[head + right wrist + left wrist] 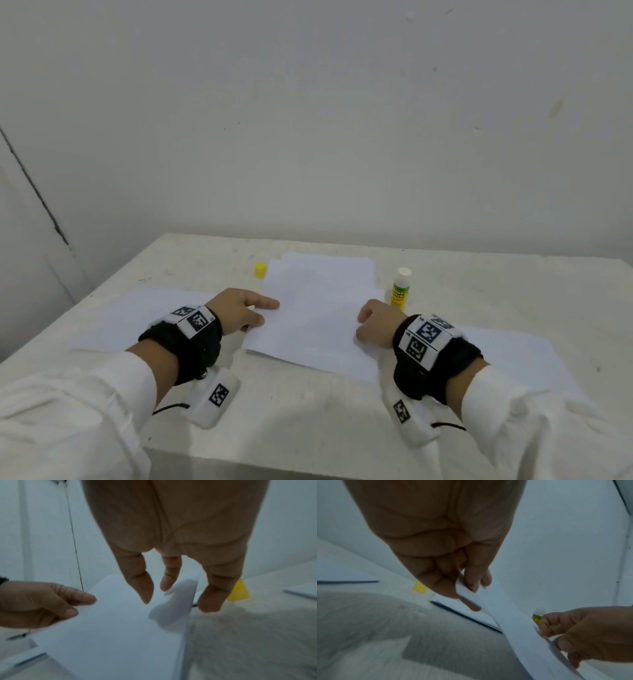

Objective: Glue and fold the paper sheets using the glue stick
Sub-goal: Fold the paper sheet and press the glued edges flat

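the left hand (239,313) and right hand (375,323) each pinch a side edge of the paper sheet (318,318) raised above the stack on the table (308,428); edges should align before creasing; glue stick (400,289) stands uncapped, yellow cap (260,269) apart; no containers present.

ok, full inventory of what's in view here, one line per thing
held sheet: 1, white, centre of the table, gripped at both side edges
stacked sheets: count unclear, white, behind the held sheet
side sheets: 2, white, flat on the table, one far left, one far right
glue stick: 1, yellow-green label, white top, upright, uncapped, right of the stack
cap: 1, yellow, left of the stack
table: 1, off-white
wrist trackers: 2, black with white tags
left hand: pinches sheet's left edge
right hand: holds sheet's right edge
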Demonstrator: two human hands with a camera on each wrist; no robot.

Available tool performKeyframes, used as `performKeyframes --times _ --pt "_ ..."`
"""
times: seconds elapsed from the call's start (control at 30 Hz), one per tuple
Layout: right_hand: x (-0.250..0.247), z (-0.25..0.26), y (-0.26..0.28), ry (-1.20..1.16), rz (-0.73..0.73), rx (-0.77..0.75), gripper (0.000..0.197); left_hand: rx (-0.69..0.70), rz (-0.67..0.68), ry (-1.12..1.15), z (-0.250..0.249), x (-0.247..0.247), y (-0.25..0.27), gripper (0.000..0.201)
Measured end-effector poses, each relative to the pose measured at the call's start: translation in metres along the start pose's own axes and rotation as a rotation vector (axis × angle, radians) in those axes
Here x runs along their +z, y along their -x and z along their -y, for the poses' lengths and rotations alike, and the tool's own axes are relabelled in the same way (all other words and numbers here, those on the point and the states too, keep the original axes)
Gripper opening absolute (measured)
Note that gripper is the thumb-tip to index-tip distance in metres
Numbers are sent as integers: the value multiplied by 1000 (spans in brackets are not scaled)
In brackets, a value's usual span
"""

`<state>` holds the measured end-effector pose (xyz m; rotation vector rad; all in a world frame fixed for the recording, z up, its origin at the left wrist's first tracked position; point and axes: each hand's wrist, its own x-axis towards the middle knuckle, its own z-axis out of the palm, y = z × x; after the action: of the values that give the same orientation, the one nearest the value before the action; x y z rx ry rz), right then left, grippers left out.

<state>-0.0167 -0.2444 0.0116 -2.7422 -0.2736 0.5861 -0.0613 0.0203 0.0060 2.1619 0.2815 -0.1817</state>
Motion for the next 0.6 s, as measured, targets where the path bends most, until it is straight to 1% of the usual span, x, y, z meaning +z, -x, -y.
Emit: performKeyframes --times 0.07,0.1,0.2,0.27,0.33,0.37,0.5,0.6 --pt "-2 12 -8 28 -5 -2 16 6 -44 35 -4 -3 -11 34" --pt "-3 18 -14 40 -23 7 14 4 -65 39 -6 -4 -17 32" --pt "-9 34 -34 69 -79 51 18 -19 -70 -33 -9 -6 -47 32" --pt "-14 42 -50 38 -114 108 28 -15 -36 -173 -15 -4 -67 37" --pt "-19 47 -69 51 -101 165 36 1 18 -347 -21 -1 -84 50" --pt "-20 47 -78 75 -82 192 43 6 48 -414 -24 1 -92 56" --pt "-22 42 -103 152 19 260 85 -30 154 -630 -24 10 -120 77" --pt "-22 35 -115 194 51 292 105 -43 210 -748 -18 14 -134 101"
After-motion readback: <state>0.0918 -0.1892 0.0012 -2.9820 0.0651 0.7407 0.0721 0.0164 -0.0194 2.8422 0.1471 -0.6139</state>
